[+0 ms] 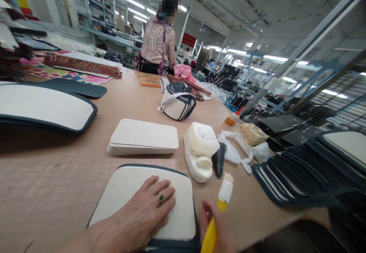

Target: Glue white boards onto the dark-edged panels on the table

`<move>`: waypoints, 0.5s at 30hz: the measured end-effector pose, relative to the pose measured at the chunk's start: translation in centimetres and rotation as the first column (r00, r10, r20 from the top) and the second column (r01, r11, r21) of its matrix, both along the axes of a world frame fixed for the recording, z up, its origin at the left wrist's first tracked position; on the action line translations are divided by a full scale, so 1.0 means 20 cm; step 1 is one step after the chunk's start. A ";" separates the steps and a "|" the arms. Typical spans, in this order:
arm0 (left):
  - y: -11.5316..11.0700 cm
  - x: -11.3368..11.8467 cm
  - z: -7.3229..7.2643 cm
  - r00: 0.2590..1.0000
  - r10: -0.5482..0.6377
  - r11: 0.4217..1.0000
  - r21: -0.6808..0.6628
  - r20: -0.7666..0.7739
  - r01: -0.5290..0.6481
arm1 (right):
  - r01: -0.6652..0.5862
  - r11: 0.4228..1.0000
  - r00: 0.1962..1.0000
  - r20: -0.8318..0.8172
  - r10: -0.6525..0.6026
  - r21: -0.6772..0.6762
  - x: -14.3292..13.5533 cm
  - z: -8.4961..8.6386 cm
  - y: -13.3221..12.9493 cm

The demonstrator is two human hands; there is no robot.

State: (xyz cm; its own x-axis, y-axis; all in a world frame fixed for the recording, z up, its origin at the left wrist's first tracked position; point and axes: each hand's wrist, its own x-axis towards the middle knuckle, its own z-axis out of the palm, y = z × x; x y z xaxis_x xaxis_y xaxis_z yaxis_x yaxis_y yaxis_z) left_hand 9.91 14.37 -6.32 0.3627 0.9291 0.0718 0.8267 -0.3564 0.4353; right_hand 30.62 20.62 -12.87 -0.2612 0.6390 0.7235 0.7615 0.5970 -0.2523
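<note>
My left hand (143, 211) lies flat, a ring on one finger, over a cream board panel (122, 186). Beneath that panel shows a dark, slightly larger backing (194, 211) with rounded corners. To the right, the fingers of my right hand (214, 222) are wrapped round a paintbrush (221, 203) with a yellow handle, its whitish bristles pointing up and away. Beyond the brush stands a cut-open white plastic jug (200, 142). A dark tapered object (219, 159) leans beside it. Behind the panel sits a stack of cream boards (144, 134).
Dark-edged panels are piled at the right (300, 169) and the far left (42, 104). Farther back lie a tied bundle of small pieces (178, 102), a small bottle of amber liquid (231, 119) and a white plastic bag (236, 148). A person (158, 43) stands beyond the table.
</note>
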 end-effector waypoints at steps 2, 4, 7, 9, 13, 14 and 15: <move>0.01 -0.01 0.02 1.000 -0.001 1.000 -0.017 0.018 0.001 | -0.027 0.999 0.999 -0.020 0.027 0.027 0.01 0.00 -0.03; 0.03 -0.01 0.06 1.000 -0.002 0.999 -0.038 0.027 0.003 | -0.152 0.988 0.987 -0.058 0.153 0.025 0.00 0.01 -0.05; 0.07 -0.02 0.11 1.000 -0.003 0.996 -0.084 0.023 0.005 | -0.263 0.965 0.964 -0.051 0.263 0.010 -0.05 0.02 -0.03; 0.09 -0.02 0.15 1.000 -0.004 0.995 -0.103 0.011 0.005 | -0.254 0.967 0.967 0.001 0.254 0.000 -0.09 0.01 -0.01; 0.10 -0.04 0.15 1.000 0.005 0.993 -0.117 0.020 -0.003 | -0.197 0.980 0.979 0.061 0.197 -0.001 -0.09 -0.05 0.01; 0.09 -0.06 0.14 0.999 0.024 0.993 -0.115 0.024 -0.022 | -0.193 0.981 0.979 0.062 0.193 -0.007 -0.08 -0.07 0.01; 0.08 -0.09 0.13 0.998 0.057 0.993 -0.106 0.029 -0.053 | -0.193 0.981 0.979 0.059 0.193 -0.019 -0.07 -0.08 0.01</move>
State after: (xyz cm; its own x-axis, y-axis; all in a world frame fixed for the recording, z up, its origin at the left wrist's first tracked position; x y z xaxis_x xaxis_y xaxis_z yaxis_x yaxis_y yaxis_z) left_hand 8.11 16.03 -3.81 0.3100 0.9506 -0.0166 0.8287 -0.2616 0.4948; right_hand 29.19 20.73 -14.47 -0.4231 0.5816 0.6948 0.6462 0.7312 -0.2185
